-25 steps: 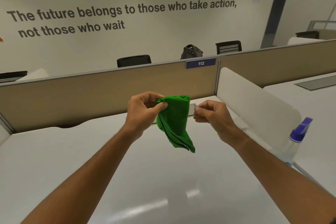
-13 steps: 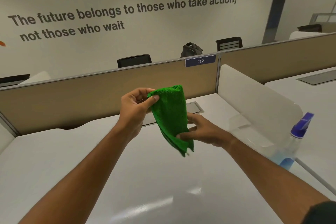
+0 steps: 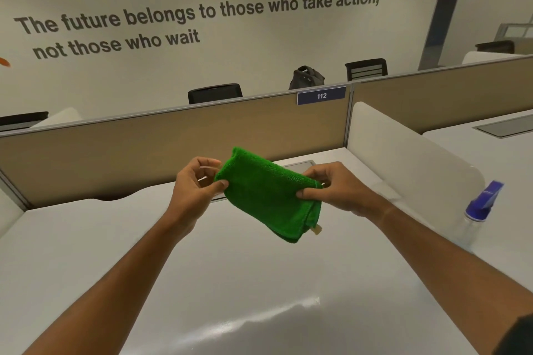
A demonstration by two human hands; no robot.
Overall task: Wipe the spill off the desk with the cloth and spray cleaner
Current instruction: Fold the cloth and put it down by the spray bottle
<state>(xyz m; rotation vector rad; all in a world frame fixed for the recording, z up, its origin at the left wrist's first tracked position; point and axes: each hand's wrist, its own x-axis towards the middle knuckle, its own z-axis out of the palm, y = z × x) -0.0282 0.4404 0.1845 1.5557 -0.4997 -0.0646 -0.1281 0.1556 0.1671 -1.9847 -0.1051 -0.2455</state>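
A: Where's your folded green microfibre cloth point(image 3: 268, 196)?

B: Up off the glossy white desk point(image 3: 202, 282), stretched between your hands. Your left hand point(image 3: 196, 187) pinches its left end, thumb against curled fingers; your right hand point(image 3: 337, 187) pinches the right edge likewise.

A: And the cleaner?

B: The clear spray bottle with the blue trigger point(image 3: 478, 210) stands well right of your right fingers.

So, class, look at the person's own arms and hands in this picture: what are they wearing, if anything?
Both forearms are bare, with no sleeves over them. The left hand and right hand have no gloves, and no rings or watch show. At the lower right corner a dark patch of cloth shows, perhaps a short sleeve or shirt edge; which one cannot be told.
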